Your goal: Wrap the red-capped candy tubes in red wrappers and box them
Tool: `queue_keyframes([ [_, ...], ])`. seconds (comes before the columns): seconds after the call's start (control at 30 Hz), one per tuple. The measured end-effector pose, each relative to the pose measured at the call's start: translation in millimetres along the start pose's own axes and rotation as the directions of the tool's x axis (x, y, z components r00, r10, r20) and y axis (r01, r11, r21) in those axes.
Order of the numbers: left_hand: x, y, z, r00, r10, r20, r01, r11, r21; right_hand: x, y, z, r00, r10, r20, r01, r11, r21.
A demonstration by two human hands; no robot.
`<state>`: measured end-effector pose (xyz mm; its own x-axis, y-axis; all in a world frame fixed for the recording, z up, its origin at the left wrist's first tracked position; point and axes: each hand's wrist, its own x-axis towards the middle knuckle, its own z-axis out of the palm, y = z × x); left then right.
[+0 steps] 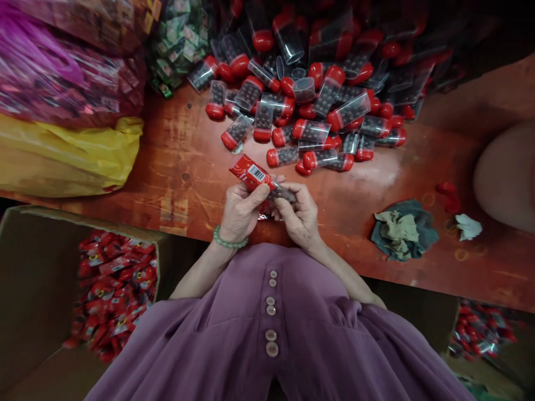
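A: Red worn surface [179,161], heap of red-capped clear tubes [311,94] upper centre. What's in hand?

B: Left hand [241,210] pinches a red label wrapper [252,172]; right hand [298,218] clasps one dark-filled tube [283,194] (mostly hidden), mid-frame at the near edge.

A: Step?

B: Looks like sleeving. Next needs the tube's end lined up with the wrapper mouth. Finished ones fill the box [111,292], lower left.

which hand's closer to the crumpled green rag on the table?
Right. The right hand sits nearer the rag, which lies on the table off to its right. The left hand is farther, on the other side of the right hand, gripping the red packet.
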<state>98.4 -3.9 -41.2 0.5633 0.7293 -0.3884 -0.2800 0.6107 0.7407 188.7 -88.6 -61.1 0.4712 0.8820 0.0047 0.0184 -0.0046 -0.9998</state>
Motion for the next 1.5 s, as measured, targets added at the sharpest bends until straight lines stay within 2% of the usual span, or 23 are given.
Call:
queue_keyframes([
  [0.1, 0.2, -3.6, 4.6, 0.998, -0.034, -0.052, 0.034, 0.999, -0.014, -0.8, 6.5, 0.2, 0.993, -0.105, -0.062, 0.093, 0.981, -0.171],
  [0.2, -0.9, -3.9, 6.2, 0.998, -0.04, -0.041, 0.039, 0.999, -0.009, 1.0, 9.1, 0.6, 0.986, -0.145, -0.082, 0.13, 0.977, -0.171],
  [0.3, -2.4, -1.9, 3.0, 1.0, -0.013, 0.002, 0.013, 1.0, -0.028, 4.9, 8.5, 1.2, 0.996, -0.083, -0.027, 0.083, 0.996, -0.024],
  [0.37, -3.1, -0.9, -0.4, 1.0, 0.006, -0.007, -0.006, 0.999, -0.038, 6.5, 8.1, 0.8, 0.999, -0.053, 0.003, 0.052, 0.998, 0.038],
  [0.5, -3.8, 0.2, -5.6, 0.995, 0.038, -0.092, -0.042, 0.998, -0.042, 4.4, 9.0, -5.2, 0.992, -0.076, 0.097, 0.077, 0.997, -0.005],
  [0.6, -5.4, 0.9, -6.7, 0.995, 0.04, -0.087, -0.045, 0.997, -0.056, 0.3, 9.2, -13.1, 0.983, -0.084, 0.161, 0.097, 0.993, -0.073],
  [0.8, -12.6, -5.9, -4.9, 1.0, -0.022, 0.0, 0.022, 1.0, -0.011, -7.4, 9.2, -23.8, 0.988, -0.11, 0.107, 0.118, 0.991, -0.069],
  [0.93, -17.2, -11.5, -6.2, 1.0, -0.009, 0.015, 0.008, 0.996, 0.085, -9.1, 9.6, -25.9, 0.993, -0.116, 0.031, 0.118, 0.99, -0.079],
  [1.03, -20.2, -8.9, -7.0, 1.0, 0.016, 0.022, -0.02, 0.987, 0.16, -7.4, 11.2, -26.1, 0.991, -0.133, -0.01, 0.132, 0.988, -0.077],
  [1.17, -25.6, 0.8, -6.9, 1.0, 0.019, 0.012, -0.021, 0.975, 0.223, -6.0, 16.3, -26.9, 0.988, -0.154, -0.011, 0.152, 0.984, -0.089],
  [1.4, -36.8, 7.2, -18.1, 0.999, 0.027, 0.03, -0.034, 0.965, 0.261, -3.4, 11.8, -22.1, 0.964, -0.246, 0.105, 0.257, 0.959, -0.115],
  [1.5, -51.2, 13.9, -27.5, 0.996, 0.09, -0.025, -0.079, 0.954, 0.29, -0.7, 0.1, -17.3, 0.939, -0.266, 0.217, 0.306, 0.936, -0.175],
])
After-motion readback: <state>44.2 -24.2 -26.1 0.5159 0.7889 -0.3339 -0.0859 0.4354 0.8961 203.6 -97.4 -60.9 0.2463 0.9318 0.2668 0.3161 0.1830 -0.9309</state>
